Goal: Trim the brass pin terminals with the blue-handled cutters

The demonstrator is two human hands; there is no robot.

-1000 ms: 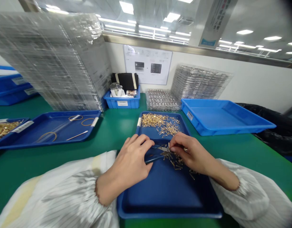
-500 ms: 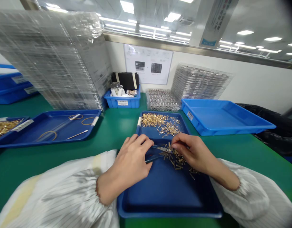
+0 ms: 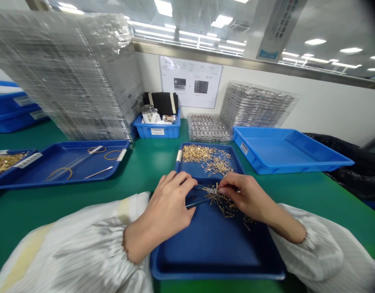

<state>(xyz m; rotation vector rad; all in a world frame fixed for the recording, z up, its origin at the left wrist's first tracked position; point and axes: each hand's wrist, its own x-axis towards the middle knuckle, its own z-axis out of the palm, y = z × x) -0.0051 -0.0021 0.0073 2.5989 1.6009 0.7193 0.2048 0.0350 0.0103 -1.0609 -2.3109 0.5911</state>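
Note:
My left hand is closed around the blue handles of small pliers, whose metal jaws point right. My right hand is pinched at the tips of the jaws; what its fingers hold is too small to make out. Both hands are over the near dark blue tray. Loose brass-coloured pins lie in that tray below the jaws and beside my right fingers. Directly behind, a second blue tray holds a spread of gold pins.
A blue tray with rubber bands and a swab lies left, a light blue tray right. Behind stand stacked clear plastic trays, a small blue bin and more clear trays.
My right hand has shifted slightly left, closer to the plier jaws. My left hand keeps its hold on the pliers, almost in the same place.

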